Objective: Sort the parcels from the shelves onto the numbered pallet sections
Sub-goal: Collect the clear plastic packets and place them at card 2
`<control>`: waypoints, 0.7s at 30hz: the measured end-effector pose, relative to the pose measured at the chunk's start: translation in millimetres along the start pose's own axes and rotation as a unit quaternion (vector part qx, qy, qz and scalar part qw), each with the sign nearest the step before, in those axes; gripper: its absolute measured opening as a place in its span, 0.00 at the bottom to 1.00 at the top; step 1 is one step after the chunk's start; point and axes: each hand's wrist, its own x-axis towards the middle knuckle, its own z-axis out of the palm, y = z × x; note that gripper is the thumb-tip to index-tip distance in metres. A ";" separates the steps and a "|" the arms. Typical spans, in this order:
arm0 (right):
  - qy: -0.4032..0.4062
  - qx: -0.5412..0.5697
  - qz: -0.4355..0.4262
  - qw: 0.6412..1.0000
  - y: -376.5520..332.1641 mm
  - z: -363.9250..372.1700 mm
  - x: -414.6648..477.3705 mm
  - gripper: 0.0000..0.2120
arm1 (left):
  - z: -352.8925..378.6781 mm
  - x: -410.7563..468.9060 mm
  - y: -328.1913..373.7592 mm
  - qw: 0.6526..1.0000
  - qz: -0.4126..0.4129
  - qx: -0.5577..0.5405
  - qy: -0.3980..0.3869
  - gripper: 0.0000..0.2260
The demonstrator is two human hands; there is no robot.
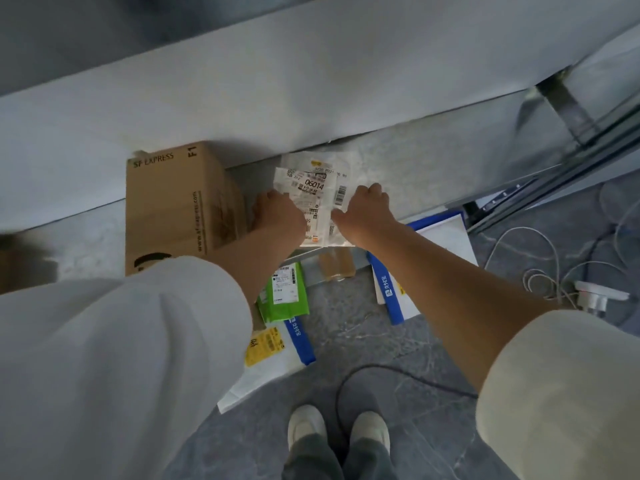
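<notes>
Pick-up | white parcel point(313, 188) lay mid-frame on the shelf point(415, 174) | your left hand point(277, 216) and right hand point(367, 209) held a closed grip on its edges | you needed a level lift, label up

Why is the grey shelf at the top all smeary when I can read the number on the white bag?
Head view: the grey shelf is soft and streaky, likely motion blur; the label on the white parcel sits mid-frame in brighter light, so 06014 reads clearly; the near left sleeve is blurred, and the wide lens bends lines toward the edges.
</notes>
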 end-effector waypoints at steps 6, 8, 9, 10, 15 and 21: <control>-0.004 0.132 0.068 0.989 -11.2 8.6 11.0 0.29 | 13.7 2.8 9.1 0.996 -0.058 -0.048 0.042 0.21; -0.017 0.208 0.087 0.974 -7.6 6.1 10.9 0.24 | 13.4 5.8 7.3 0.994 -0.060 -0.082 0.039 0.20; -0.025 0.219 0.089 0.971 -5.2 3.2 8.8 0.22 | 12.0 5.6 5.4 0.992 -0.060 -0.109 0.035 0.17; -0.031 0.224 0.089 0.970 -2.5 0.2 5.3 0.20 | 10.5 3.4 3.6 0.988 -0.062 -0.137 0.032 0.15; -0.025 0.221 0.083 0.971 8.2 -22.5 -21.2 0.19 | -2.7 -32.4 5.8 0.970 -0.024 -0.238 0.032 0.10; 0.010 0.241 0.077 0.967 4.1 -67.9 -71.6 0.17 | -53.0 -95.9 24.7 0.959 0.093 -0.262 0.048 0.10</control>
